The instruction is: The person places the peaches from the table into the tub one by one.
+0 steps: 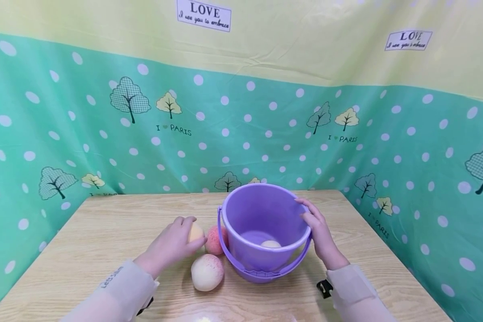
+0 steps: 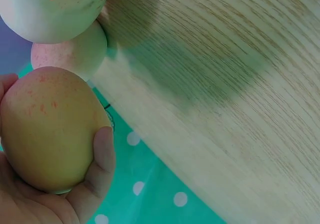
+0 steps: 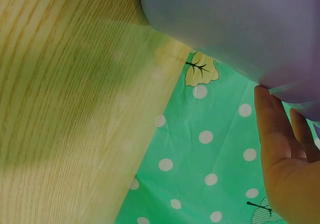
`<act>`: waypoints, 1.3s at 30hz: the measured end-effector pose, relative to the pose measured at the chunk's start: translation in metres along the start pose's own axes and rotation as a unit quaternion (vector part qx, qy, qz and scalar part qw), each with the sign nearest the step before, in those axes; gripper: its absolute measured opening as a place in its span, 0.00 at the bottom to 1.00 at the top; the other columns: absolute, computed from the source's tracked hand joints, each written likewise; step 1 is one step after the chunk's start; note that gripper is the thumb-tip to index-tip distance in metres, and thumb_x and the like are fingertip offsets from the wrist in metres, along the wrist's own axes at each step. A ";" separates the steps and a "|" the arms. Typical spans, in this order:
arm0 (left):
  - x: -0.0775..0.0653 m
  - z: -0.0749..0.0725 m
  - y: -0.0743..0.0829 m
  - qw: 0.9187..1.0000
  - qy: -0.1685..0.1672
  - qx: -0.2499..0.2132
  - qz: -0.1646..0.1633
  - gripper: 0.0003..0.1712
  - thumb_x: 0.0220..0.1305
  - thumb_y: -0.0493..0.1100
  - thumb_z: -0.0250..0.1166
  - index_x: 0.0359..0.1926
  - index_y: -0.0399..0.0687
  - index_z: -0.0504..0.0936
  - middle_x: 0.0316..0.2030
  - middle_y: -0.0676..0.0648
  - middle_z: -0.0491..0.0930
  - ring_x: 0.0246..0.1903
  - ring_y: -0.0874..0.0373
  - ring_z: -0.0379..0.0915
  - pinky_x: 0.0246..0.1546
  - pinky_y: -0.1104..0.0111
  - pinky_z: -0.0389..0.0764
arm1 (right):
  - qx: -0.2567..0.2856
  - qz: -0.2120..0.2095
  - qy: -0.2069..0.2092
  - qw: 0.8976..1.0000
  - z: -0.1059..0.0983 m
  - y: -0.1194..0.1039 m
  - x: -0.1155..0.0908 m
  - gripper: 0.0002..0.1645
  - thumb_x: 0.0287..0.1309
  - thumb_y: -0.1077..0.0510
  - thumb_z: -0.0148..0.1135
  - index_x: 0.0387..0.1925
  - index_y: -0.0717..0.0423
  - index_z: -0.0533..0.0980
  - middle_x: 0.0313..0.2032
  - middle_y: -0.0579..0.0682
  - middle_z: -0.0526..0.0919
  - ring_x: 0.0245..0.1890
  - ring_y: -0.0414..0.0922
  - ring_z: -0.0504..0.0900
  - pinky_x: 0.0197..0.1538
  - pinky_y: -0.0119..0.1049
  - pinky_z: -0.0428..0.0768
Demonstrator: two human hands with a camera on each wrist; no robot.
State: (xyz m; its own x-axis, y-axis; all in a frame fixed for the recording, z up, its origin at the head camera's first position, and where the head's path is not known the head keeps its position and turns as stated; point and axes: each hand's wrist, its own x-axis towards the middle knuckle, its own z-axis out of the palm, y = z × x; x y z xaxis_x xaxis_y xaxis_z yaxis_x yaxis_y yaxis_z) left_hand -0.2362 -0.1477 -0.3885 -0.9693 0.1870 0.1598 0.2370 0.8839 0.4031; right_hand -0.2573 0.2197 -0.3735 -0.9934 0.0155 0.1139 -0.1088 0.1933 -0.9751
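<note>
My left hand (image 1: 171,243) holds a yellowish peach (image 1: 196,233) with red flecks. In the left wrist view its fingers and thumb curl round this peach (image 2: 52,131). Beside it, against the bucket's left side, is a pinkish-red peach (image 1: 215,240). A larger white peach with pink speckles (image 1: 207,273) sits nearer on the table. My right hand (image 1: 322,235) grips the right rim of a purple bucket (image 1: 261,261), which tilts toward me. A pale round thing (image 1: 271,244) lies inside on its bottom, partly hidden by the near rim.
The wooden table (image 1: 116,237) ends at a green and yellow curtain (image 1: 209,147) behind and at both sides. The bucket's purple handle (image 1: 261,273) hangs down in front. Black straps (image 1: 325,288) show at the wrists.
</note>
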 end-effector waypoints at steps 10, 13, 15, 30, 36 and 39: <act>-0.002 -0.007 0.000 1.000 0.004 0.004 0.000 0.40 0.61 0.60 0.64 0.65 0.38 0.70 0.50 0.35 0.77 0.40 0.48 0.77 0.39 0.54 0.81 | -0.004 -0.001 -0.003 1.000 0.000 -0.001 -0.001 0.30 0.61 0.60 0.44 0.66 0.52 0.68 0.70 0.53 0.64 0.55 0.50 0.73 0.54 0.37 0.74; -0.002 -0.010 0.000 1.000 0.006 0.011 0.003 0.40 0.61 0.61 0.64 0.64 0.39 0.70 0.50 0.36 0.77 0.41 0.47 0.77 0.40 0.53 0.81 | -0.004 0.001 -0.002 1.000 0.000 -0.001 -0.001 0.30 0.62 0.60 0.44 0.66 0.51 0.68 0.70 0.53 0.64 0.54 0.49 0.73 0.54 0.36 0.74; -0.002 -0.012 0.000 1.000 0.006 0.014 0.005 0.39 0.60 0.61 0.64 0.64 0.40 0.71 0.50 0.36 0.77 0.41 0.46 0.77 0.40 0.52 0.81 | -0.004 0.002 -0.002 1.000 0.000 -0.002 -0.001 0.30 0.62 0.60 0.44 0.66 0.51 0.68 0.70 0.53 0.64 0.55 0.50 0.73 0.54 0.36 0.73; 0.000 -0.025 0.005 0.999 0.021 0.037 0.031 0.38 0.57 0.59 0.63 0.63 0.40 0.73 0.52 0.35 0.78 0.47 0.42 0.78 0.42 0.49 0.81 | 0.002 -0.001 0.000 1.000 0.000 0.001 0.000 0.30 0.61 0.60 0.45 0.66 0.52 0.68 0.70 0.54 0.64 0.59 0.55 0.71 0.54 0.37 0.73; 0.002 -0.032 0.012 0.998 0.026 0.038 0.040 0.36 0.55 0.57 0.64 0.61 0.41 0.74 0.51 0.37 0.78 0.42 0.45 0.78 0.37 0.53 0.80 | 0.001 -0.002 -0.004 1.000 0.000 0.001 0.000 0.30 0.61 0.60 0.44 0.66 0.53 0.67 0.71 0.54 0.62 0.62 0.55 0.69 0.56 0.38 0.72; 0.004 -0.035 0.015 0.998 0.028 0.038 0.043 0.36 0.55 0.58 0.63 0.61 0.42 0.74 0.53 0.36 0.77 0.46 0.43 0.78 0.40 0.51 0.80 | 0.002 -0.002 -0.005 1.000 -0.001 0.001 0.000 0.31 0.61 0.60 0.45 0.67 0.53 0.67 0.72 0.53 0.62 0.64 0.54 0.68 0.57 0.38 0.71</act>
State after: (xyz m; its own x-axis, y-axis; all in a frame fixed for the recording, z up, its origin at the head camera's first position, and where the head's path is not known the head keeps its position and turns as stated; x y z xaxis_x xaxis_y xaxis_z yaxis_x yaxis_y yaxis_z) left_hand -0.2340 -0.1483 -0.3504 -0.9398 0.2417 0.2416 0.3119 0.8957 0.3168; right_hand -0.2576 0.2204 -0.3740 -0.9933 0.0045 0.1153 -0.1124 0.1903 -0.9753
